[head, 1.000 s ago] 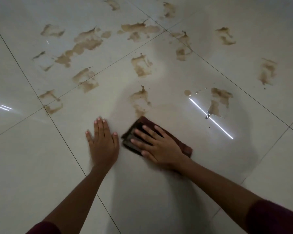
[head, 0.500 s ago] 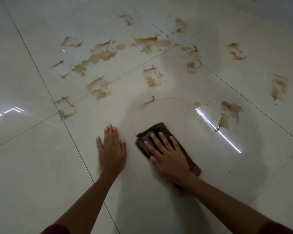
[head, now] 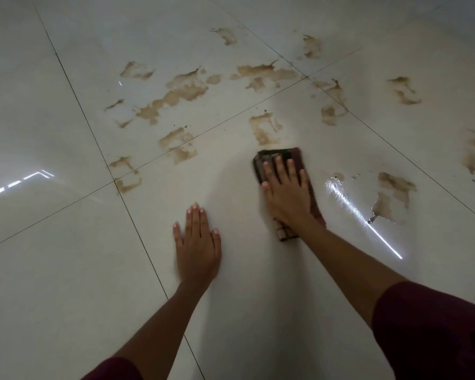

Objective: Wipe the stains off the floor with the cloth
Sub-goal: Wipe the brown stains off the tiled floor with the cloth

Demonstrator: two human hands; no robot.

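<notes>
A folded dark reddish-brown cloth [head: 269, 156] lies flat on the pale tiled floor [head: 52, 283]. My right hand [head: 285, 192] presses on it with straight, spread fingers. The cloth's far edge sits just below a brown stain [head: 263, 128]. My left hand [head: 196, 246] rests flat on the bare tile to the left and nearer me, fingers straight. Several more brown stains spread across the tiles beyond, such as a long smear [head: 176, 97] at upper left and a patch [head: 392, 193] to the right of the cloth.
A wet sheen and a bright light streak [head: 362, 218] lie on the tile right of the cloth. Dark grout lines [head: 137, 231] cross the floor. Dark red sleeves cover both upper arms at the bottom edge.
My right hand pushed the cloth forward, away from me, over the stain that was just ahead of it; that stain is gone. The left hand stayed planted on the tile.
</notes>
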